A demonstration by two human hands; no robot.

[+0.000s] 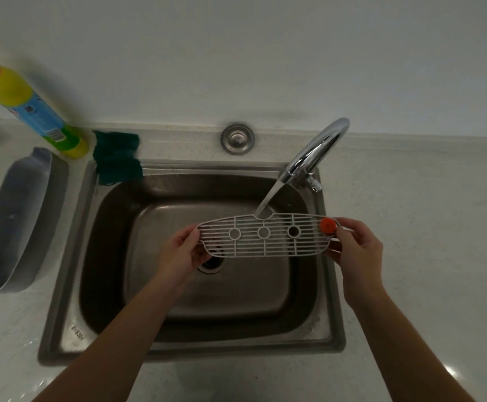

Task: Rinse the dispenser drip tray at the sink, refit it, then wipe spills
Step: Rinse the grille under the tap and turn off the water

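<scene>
From the head camera, looking down over the sink (68, 271): the person holds the white slotted grate (265, 237) of the drip tray level above the steel basin, lengthwise from left to right. The left hand (182, 250) pinches its left end, thumb on top and fingers curled beneath. The right hand (355, 248) pinches the right end the same way, just beside a small red knob (327, 225) that sits on the grate. The curved chrome tap (314, 152) is running, and its stream of water (268, 200) meets the notch in the grate's far edge. The drain (208, 265) shows partly under the grate, by the left hand.

On the pale counter (410, 256) left of the sink lies the long dark tray (18, 221) with a light rim, well apart from the grate. Behind it stands a yellow and blue bottle (27, 103) with a red cap. A dark green cloth (117, 158) is draped over the sink's far left corner. A round metal cap (237, 138) is set into the counter behind the basin.
</scene>
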